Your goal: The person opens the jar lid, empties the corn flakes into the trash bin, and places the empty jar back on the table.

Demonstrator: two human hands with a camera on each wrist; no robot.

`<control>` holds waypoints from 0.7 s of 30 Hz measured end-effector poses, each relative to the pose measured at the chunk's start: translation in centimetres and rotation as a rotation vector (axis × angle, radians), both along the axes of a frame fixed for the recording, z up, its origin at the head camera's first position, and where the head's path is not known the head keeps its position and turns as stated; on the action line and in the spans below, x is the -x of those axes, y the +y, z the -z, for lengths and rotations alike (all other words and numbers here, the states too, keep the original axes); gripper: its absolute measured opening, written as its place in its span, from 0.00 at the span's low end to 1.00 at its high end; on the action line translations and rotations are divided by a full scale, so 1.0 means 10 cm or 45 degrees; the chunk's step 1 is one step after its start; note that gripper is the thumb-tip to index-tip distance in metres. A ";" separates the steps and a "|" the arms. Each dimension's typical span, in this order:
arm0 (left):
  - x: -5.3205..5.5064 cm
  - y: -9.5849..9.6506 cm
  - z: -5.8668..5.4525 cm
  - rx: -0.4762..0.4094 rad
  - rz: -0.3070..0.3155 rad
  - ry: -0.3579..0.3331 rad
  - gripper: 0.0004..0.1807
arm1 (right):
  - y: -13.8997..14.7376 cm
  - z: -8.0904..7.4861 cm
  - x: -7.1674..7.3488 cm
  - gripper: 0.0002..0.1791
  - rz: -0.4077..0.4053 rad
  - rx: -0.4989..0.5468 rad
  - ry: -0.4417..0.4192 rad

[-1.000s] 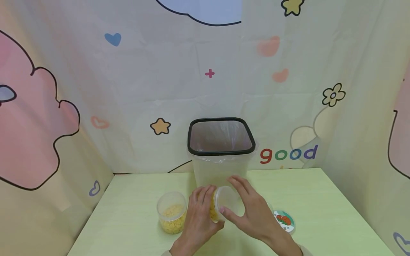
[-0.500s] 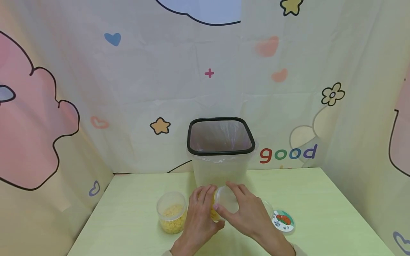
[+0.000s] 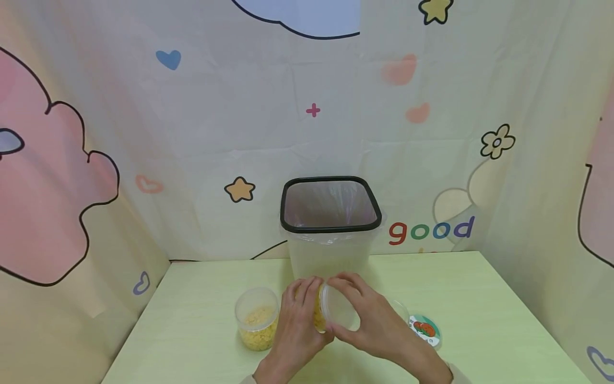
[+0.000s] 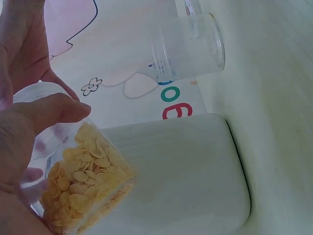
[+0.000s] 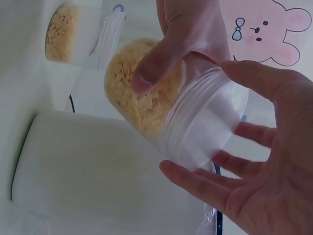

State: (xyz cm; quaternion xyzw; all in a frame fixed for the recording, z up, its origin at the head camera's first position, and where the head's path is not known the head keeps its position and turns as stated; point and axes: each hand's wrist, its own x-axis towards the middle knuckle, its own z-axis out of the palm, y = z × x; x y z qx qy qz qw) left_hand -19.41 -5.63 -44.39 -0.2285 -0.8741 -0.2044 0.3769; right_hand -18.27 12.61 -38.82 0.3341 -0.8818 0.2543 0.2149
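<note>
My left hand [image 3: 298,333] grips a clear plastic jar [image 4: 90,178] of yellow flakes, tilted so that its lidded end points right. In the right wrist view the left thumb lies along the jar's side. A translucent white lid [image 5: 208,125] covers that end. My right hand [image 3: 384,322] holds the lid by its edge, thumb on one side and fingertips on the other, the palm away from the lid's face. On the table to the left stands a second clear jar [image 3: 258,322], partly filled with the same flakes.
Behind the hands stands a pale bin [image 3: 331,256] with a black rim and a plastic liner. A clear jar [image 4: 188,49] and a round disc [image 3: 424,330] with a red fruit picture lie to the right. A printed cloth [image 3: 216,117] hangs behind.
The right hand has come left toward the lid, and its spread fingers have closed about the edge. Its thumb has moved from the lid's face to the lower edge. The left hand stays put.
</note>
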 end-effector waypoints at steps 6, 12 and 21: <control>-0.01 -0.02 -0.01 0.004 0.012 0.002 0.57 | 0.05 -0.01 0.04 0.41 -0.183 -0.055 0.106; -0.02 -0.03 -0.02 -0.013 0.027 -0.017 0.56 | 0.08 -0.01 0.03 0.46 -0.291 -0.081 0.158; -0.03 -0.03 -0.03 -0.034 0.029 -0.044 0.56 | 0.02 -0.04 -0.01 0.47 -0.051 0.031 0.080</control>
